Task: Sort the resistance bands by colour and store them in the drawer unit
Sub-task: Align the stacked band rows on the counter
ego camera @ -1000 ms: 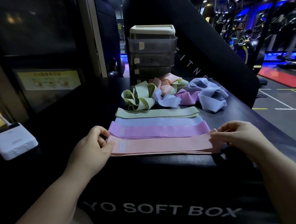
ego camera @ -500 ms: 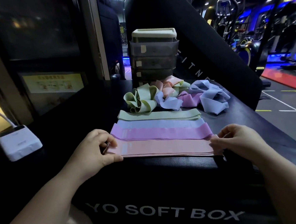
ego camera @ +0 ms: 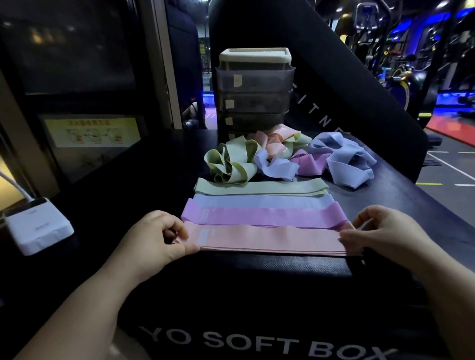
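At the near edge of the soft box (ego camera: 237, 281), the left hand (ego camera: 153, 242) and right hand (ego camera: 383, 231) pinch either end of the pink band (ego camera: 268, 238), laying it flat. Sorting seems under way; next, probably, another band from the tangled pile (ego camera: 282, 157) before the far drawer unit (ego camera: 255, 94).

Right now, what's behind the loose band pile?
The drawer unit stands right behind the loose bands. Three drawer fronts show; its lowest part is hidden by them.
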Demonstrator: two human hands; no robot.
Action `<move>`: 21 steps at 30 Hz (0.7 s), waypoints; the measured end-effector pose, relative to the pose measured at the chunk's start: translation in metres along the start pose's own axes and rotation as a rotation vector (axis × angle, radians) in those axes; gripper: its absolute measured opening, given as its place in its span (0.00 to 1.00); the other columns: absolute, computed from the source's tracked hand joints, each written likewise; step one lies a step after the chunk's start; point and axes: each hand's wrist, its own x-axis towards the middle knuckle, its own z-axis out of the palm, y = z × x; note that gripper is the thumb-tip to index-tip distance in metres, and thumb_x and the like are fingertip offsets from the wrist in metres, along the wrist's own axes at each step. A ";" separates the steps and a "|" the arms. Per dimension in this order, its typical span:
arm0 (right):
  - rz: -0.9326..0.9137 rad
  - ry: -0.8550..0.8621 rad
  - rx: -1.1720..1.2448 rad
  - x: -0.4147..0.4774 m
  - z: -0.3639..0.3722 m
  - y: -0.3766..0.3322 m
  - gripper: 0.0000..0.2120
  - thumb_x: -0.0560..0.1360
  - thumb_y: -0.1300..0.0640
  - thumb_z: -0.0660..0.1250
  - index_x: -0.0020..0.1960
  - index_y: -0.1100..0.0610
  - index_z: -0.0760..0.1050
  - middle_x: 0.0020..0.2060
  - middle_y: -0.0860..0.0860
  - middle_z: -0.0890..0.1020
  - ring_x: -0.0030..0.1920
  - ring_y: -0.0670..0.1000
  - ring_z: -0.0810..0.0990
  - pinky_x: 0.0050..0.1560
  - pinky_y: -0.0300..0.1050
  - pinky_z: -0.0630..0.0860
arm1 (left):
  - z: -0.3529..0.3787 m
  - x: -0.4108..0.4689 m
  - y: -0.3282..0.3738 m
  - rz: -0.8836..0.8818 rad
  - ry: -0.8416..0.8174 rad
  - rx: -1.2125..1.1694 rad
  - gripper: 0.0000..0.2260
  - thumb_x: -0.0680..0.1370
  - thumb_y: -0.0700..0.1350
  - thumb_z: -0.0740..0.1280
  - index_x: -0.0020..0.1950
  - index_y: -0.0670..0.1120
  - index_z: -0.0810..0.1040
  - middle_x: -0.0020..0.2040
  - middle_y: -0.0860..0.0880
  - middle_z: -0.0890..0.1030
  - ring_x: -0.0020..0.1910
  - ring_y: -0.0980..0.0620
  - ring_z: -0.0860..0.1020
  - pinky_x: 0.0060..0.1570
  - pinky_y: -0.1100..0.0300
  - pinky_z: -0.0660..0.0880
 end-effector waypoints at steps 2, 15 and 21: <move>-0.004 0.005 -0.013 -0.001 -0.001 -0.001 0.14 0.63 0.48 0.78 0.40 0.52 0.76 0.32 0.45 0.82 0.34 0.44 0.79 0.33 0.42 0.68 | -0.002 0.003 0.001 -0.029 -0.020 0.005 0.10 0.64 0.50 0.79 0.36 0.51 0.80 0.45 0.54 0.76 0.41 0.58 0.76 0.40 0.67 0.70; -0.020 0.022 0.046 0.003 -0.007 -0.003 0.13 0.66 0.47 0.77 0.39 0.55 0.76 0.31 0.48 0.83 0.32 0.47 0.79 0.35 0.44 0.71 | -0.007 0.025 0.008 -0.108 -0.068 -0.217 0.07 0.72 0.42 0.74 0.38 0.42 0.78 0.36 0.48 0.77 0.28 0.58 0.77 0.29 0.71 0.71; -0.045 0.083 0.104 0.018 -0.009 -0.009 0.12 0.67 0.49 0.77 0.39 0.55 0.77 0.32 0.49 0.82 0.32 0.50 0.76 0.36 0.43 0.69 | -0.004 0.066 0.029 -0.019 0.006 -0.145 0.08 0.72 0.48 0.74 0.39 0.45 0.78 0.37 0.48 0.79 0.33 0.53 0.74 0.38 0.58 0.73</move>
